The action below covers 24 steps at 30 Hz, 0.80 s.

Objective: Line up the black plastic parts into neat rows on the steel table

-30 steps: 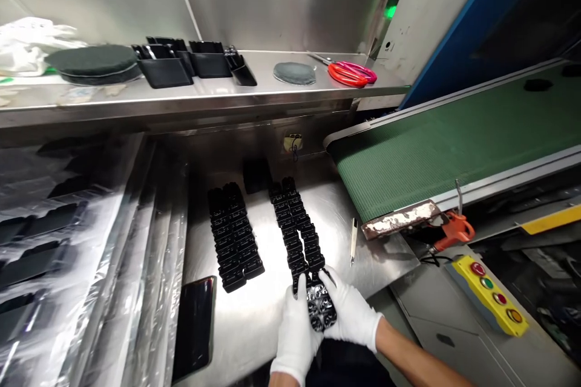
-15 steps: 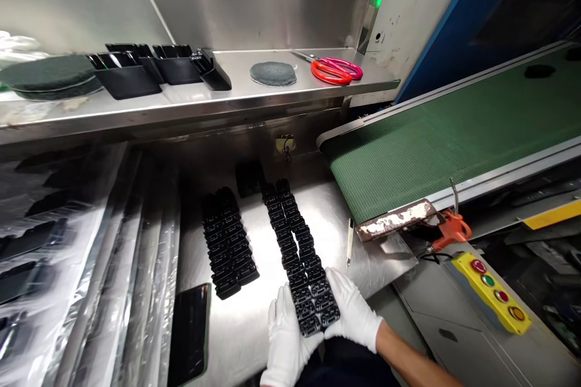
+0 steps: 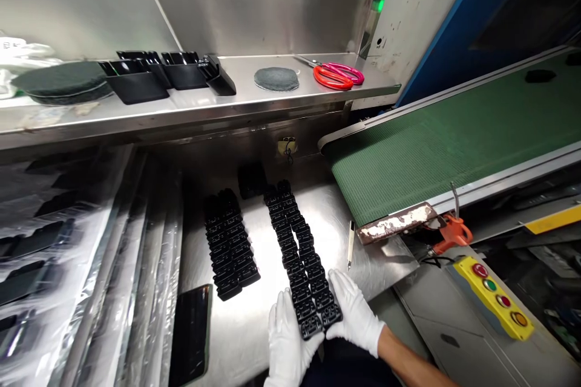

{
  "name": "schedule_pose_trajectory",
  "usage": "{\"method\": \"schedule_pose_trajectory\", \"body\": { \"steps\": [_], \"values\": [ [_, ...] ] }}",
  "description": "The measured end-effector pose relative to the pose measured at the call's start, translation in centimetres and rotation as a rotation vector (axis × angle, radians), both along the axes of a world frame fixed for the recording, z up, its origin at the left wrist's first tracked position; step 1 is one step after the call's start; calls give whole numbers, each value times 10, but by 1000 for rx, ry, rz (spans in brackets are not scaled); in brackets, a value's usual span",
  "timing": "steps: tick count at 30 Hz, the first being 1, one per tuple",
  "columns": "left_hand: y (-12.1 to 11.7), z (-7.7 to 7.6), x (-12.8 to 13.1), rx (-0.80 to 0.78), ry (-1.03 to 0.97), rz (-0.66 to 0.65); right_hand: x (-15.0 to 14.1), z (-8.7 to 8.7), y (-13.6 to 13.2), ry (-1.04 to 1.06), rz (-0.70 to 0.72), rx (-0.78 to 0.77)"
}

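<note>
Two long, side-by-side rows of small black moulded plastic parts (image 3: pixel 297 254) lean on one another across the steel table. At their near end, my left hand (image 3: pixel 288 338), in a white glove, presses along the left side, its thumb by the front part. Opposite it, my white-gloved right hand (image 3: pixel 355 314) lies against the right side with straight fingers, thumb toward the front. The rows are held between both hands, resting on the table. A shorter double block of similar black parts (image 3: pixel 230 245) stands to the left. Beyond the rows sits another dark piece (image 3: pixel 252 180).
A phone (image 3: pixel 191 332) and plastic-wrapped sheets (image 3: pixel 149 278) lie left. On the right are a cutter knife (image 3: pixel 351 245), green conveyor (image 3: pixel 408 157), orange air gun (image 3: pixel 454 234) and yellow button box (image 3: pixel 494 296). The shelf bears scissors (image 3: pixel 333 77) and black holders (image 3: pixel 136 86).
The nearest parts of the rows, fanned out before, now stand closer together. Both hands stay at the sides of the rows. The view has shifted slightly.
</note>
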<state>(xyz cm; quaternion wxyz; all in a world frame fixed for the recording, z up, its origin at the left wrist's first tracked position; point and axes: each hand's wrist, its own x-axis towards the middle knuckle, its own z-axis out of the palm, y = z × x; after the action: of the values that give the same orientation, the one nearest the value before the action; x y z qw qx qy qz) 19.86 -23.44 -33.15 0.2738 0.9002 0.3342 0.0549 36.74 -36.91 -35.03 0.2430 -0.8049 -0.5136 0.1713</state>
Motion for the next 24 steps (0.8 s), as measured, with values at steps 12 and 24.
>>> {"method": "schedule_pose_trajectory", "body": {
  "steps": [12, 24],
  "values": [
    [-9, -17, -22, 191, -61, 51, -17, -12, -20, -100, -85, -64],
    [-19, -17, -21, 256, -59, 32, -25, -4, -19, -92, -136, 49]
  ]
}}
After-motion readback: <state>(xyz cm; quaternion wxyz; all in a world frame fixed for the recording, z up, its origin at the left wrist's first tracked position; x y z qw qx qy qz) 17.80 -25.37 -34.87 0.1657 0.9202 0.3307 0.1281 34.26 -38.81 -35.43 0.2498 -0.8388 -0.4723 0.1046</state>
